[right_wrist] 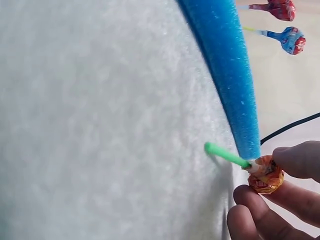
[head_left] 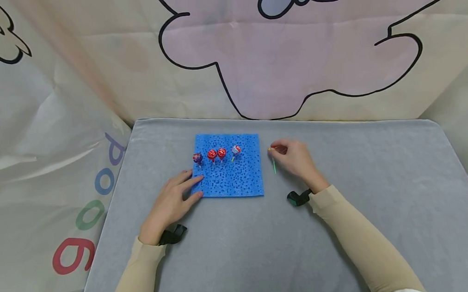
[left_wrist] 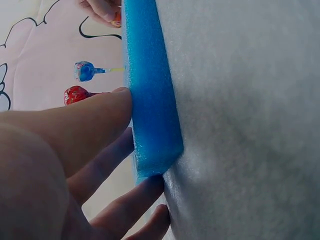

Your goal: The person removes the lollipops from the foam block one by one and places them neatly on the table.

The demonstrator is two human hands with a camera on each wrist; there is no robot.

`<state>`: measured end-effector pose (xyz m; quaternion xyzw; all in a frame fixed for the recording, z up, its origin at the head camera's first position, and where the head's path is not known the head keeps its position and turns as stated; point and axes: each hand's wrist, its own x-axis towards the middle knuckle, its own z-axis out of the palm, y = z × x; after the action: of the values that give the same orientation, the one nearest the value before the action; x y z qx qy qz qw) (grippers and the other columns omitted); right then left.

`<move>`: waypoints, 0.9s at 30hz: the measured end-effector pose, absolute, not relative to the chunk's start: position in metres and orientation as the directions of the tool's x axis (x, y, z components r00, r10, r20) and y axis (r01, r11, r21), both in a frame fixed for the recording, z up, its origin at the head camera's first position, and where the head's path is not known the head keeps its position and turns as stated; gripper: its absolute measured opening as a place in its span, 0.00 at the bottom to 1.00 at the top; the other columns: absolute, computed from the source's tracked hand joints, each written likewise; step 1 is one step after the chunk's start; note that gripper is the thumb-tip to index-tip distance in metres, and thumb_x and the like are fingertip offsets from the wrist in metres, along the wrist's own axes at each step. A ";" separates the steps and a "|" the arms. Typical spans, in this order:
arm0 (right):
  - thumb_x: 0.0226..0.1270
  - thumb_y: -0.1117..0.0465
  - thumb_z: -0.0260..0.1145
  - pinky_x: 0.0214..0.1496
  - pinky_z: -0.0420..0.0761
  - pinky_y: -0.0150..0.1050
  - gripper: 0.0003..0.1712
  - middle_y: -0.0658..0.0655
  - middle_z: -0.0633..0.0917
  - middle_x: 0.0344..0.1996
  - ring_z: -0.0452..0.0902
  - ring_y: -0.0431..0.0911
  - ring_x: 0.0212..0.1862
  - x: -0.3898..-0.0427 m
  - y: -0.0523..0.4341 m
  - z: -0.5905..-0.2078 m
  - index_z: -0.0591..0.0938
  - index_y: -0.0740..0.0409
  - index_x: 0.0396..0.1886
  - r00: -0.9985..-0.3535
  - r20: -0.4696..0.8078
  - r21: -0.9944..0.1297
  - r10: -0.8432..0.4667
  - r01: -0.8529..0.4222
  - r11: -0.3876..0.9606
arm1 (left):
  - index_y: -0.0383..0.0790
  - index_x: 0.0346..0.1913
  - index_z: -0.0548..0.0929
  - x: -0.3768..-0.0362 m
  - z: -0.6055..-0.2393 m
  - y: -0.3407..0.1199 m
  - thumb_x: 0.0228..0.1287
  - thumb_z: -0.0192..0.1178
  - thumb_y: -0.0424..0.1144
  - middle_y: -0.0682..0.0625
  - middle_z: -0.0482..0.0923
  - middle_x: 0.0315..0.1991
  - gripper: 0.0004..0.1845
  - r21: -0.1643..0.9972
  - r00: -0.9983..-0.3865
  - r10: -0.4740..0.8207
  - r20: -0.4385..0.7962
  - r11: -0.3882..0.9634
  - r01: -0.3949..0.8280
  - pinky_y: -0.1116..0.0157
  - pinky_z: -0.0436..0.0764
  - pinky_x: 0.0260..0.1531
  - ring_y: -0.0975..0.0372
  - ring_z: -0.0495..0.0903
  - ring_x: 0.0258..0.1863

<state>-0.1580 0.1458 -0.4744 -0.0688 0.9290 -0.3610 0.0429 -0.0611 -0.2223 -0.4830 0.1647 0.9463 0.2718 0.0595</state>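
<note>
Flat blue perforated foam pad (head_left: 230, 172) lies on grey cloth-covered tabletop (head_left: 243, 256). Four wrapped round lollipops (head_left: 216, 154) stand in a row along the pad's far edge. Left hand (head_left: 172, 204) rests with straight fingers on the pad's near-left corner. Just right of the pad, right hand (head_left: 295, 159) pinches an orange-wrapped, green-sticked lollipop (right_wrist: 260, 172) by its head.

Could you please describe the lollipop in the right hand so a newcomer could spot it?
On the grey table, look just right of the blue foam, where the right hand pinches a lollipop. Unlike the four lollipops standing in the foam, it has an orange wrapper and a green stick.
</note>
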 end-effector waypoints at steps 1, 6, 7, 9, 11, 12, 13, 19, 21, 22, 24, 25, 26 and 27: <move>0.74 0.53 0.68 0.49 0.83 0.49 0.17 0.60 0.91 0.43 0.85 0.53 0.44 -0.159 0.146 -0.475 0.88 0.59 0.53 -0.987 -0.033 -0.675 -0.159 -0.095 0.732 | 0.45 0.72 0.79 -0.061 -0.483 -0.222 0.72 0.67 0.47 0.35 0.68 0.76 0.28 0.534 -0.939 0.343 -0.024 0.798 0.278 0.36 0.63 0.74 0.39 0.64 0.77; 0.73 0.53 0.69 0.49 0.83 0.50 0.17 0.60 0.91 0.42 0.85 0.54 0.44 -0.162 0.145 -0.477 0.88 0.60 0.52 -0.986 -0.035 -0.664 -0.160 -0.097 0.741 | 0.45 0.72 0.79 -0.061 -0.482 -0.222 0.72 0.67 0.47 0.36 0.68 0.76 0.28 0.536 -0.940 0.339 -0.030 0.799 0.271 0.36 0.63 0.74 0.39 0.64 0.77; 0.73 0.53 0.69 0.49 0.83 0.50 0.17 0.61 0.91 0.42 0.85 0.54 0.44 -0.162 0.145 -0.477 0.88 0.61 0.52 -0.986 -0.033 -0.659 -0.162 -0.100 0.745 | 0.45 0.72 0.79 -0.061 -0.482 -0.222 0.72 0.67 0.47 0.36 0.68 0.76 0.28 0.537 -0.940 0.339 -0.030 0.799 0.271 0.36 0.63 0.75 0.39 0.64 0.77; 0.73 0.53 0.69 0.48 0.82 0.50 0.17 0.61 0.91 0.41 0.84 0.54 0.43 -0.163 0.144 -0.477 0.88 0.61 0.51 -0.986 -0.029 -0.648 -0.167 -0.109 0.754 | 0.45 0.72 0.79 -0.061 -0.482 -0.221 0.72 0.67 0.47 0.36 0.68 0.76 0.28 0.536 -0.940 0.339 -0.029 0.799 0.272 0.36 0.62 0.75 0.39 0.64 0.77; 0.73 0.53 0.69 0.45 0.82 0.48 0.17 0.61 0.90 0.40 0.83 0.53 0.41 -0.163 0.143 -0.477 0.88 0.62 0.50 -0.985 -0.023 -0.636 -0.172 -0.118 0.763 | 0.45 0.72 0.79 -0.061 -0.482 -0.222 0.72 0.67 0.47 0.36 0.68 0.76 0.28 0.534 -0.940 0.340 -0.026 0.799 0.275 0.36 0.63 0.74 0.39 0.64 0.77; 0.73 0.54 0.70 0.44 0.81 0.46 0.16 0.61 0.90 0.39 0.82 0.53 0.40 -0.163 0.143 -0.478 0.88 0.62 0.49 -0.984 -0.019 -0.629 -0.175 -0.124 0.767 | 0.45 0.72 0.79 -0.061 -0.482 -0.222 0.72 0.67 0.46 0.36 0.68 0.76 0.28 0.534 -0.940 0.341 -0.024 0.799 0.276 0.36 0.63 0.74 0.39 0.64 0.77; 0.73 0.54 0.70 0.42 0.80 0.45 0.16 0.61 0.89 0.37 0.81 0.53 0.39 -0.163 0.142 -0.478 0.88 0.62 0.49 -0.984 -0.016 -0.622 -0.176 -0.128 0.772 | 0.45 0.71 0.79 -0.061 -0.482 -0.222 0.72 0.67 0.46 0.36 0.68 0.76 0.28 0.534 -0.940 0.341 -0.022 0.799 0.277 0.36 0.63 0.74 0.39 0.64 0.77; 0.72 0.54 0.71 0.36 0.74 0.40 0.15 0.60 0.87 0.32 0.78 0.51 0.34 -0.163 0.142 -0.481 0.88 0.63 0.46 -0.984 0.003 -0.599 -0.178 -0.144 0.787 | 0.44 0.71 0.79 -0.061 -0.483 -0.222 0.71 0.68 0.46 0.35 0.68 0.76 0.28 0.536 -0.940 0.342 -0.018 0.796 0.280 0.36 0.63 0.74 0.39 0.64 0.77; 0.72 0.54 0.71 0.35 0.73 0.40 0.15 0.60 0.86 0.31 0.77 0.51 0.33 -0.163 0.141 -0.482 0.88 0.62 0.45 -0.984 0.000 -0.598 -0.177 -0.142 0.789 | 0.44 0.71 0.79 -0.061 -0.483 -0.222 0.71 0.68 0.46 0.35 0.68 0.76 0.28 0.537 -0.940 0.342 -0.017 0.796 0.280 0.36 0.63 0.74 0.39 0.64 0.77; 0.72 0.54 0.72 0.35 0.73 0.40 0.15 0.59 0.86 0.31 0.77 0.51 0.33 -0.163 0.141 -0.482 0.87 0.62 0.45 -0.984 -0.003 -0.598 -0.176 -0.139 0.789 | 0.44 0.71 0.79 -0.061 -0.483 -0.222 0.71 0.68 0.46 0.35 0.68 0.76 0.28 0.536 -0.940 0.342 -0.017 0.796 0.280 0.36 0.63 0.74 0.39 0.64 0.77; 0.71 0.54 0.72 0.35 0.73 0.40 0.15 0.59 0.85 0.30 0.76 0.51 0.33 -0.163 0.141 -0.483 0.87 0.62 0.45 -0.985 -0.009 -0.597 -0.174 -0.134 0.791 | 0.44 0.71 0.79 -0.061 -0.483 -0.222 0.71 0.68 0.46 0.35 0.68 0.76 0.28 0.537 -0.939 0.343 -0.020 0.796 0.280 0.36 0.63 0.74 0.39 0.64 0.77; 0.71 0.54 0.72 0.35 0.73 0.40 0.15 0.59 0.85 0.30 0.76 0.51 0.33 -0.163 0.141 -0.483 0.87 0.62 0.45 -0.985 -0.012 -0.597 -0.172 -0.131 0.791 | 0.44 0.71 0.79 -0.061 -0.483 -0.222 0.72 0.67 0.47 0.35 0.68 0.76 0.28 0.537 -0.939 0.343 -0.021 0.796 0.279 0.36 0.63 0.74 0.39 0.64 0.77; 0.71 0.53 0.72 0.35 0.72 0.39 0.15 0.59 0.85 0.30 0.76 0.51 0.32 -0.163 0.141 -0.483 0.87 0.62 0.45 -0.985 -0.015 -0.596 -0.172 -0.129 0.792 | 0.44 0.71 0.79 -0.061 -0.483 -0.222 0.72 0.67 0.47 0.35 0.68 0.76 0.28 0.537 -0.939 0.343 -0.022 0.796 0.279 0.36 0.63 0.74 0.39 0.64 0.77; 0.71 0.53 0.72 0.35 0.72 0.39 0.16 0.59 0.85 0.30 0.76 0.51 0.32 -0.163 0.141 -0.483 0.87 0.62 0.45 -0.985 -0.018 -0.598 -0.170 -0.126 0.792 | 0.44 0.71 0.79 -0.061 -0.483 -0.222 0.72 0.67 0.47 0.35 0.68 0.76 0.28 0.537 -0.939 0.343 -0.023 0.796 0.278 0.36 0.63 0.74 0.39 0.64 0.77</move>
<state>-0.1634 0.1409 -0.4830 -0.0782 0.9459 -0.3130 0.0351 -0.0613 -0.2223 -0.4828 0.1643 0.9459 0.2735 0.0595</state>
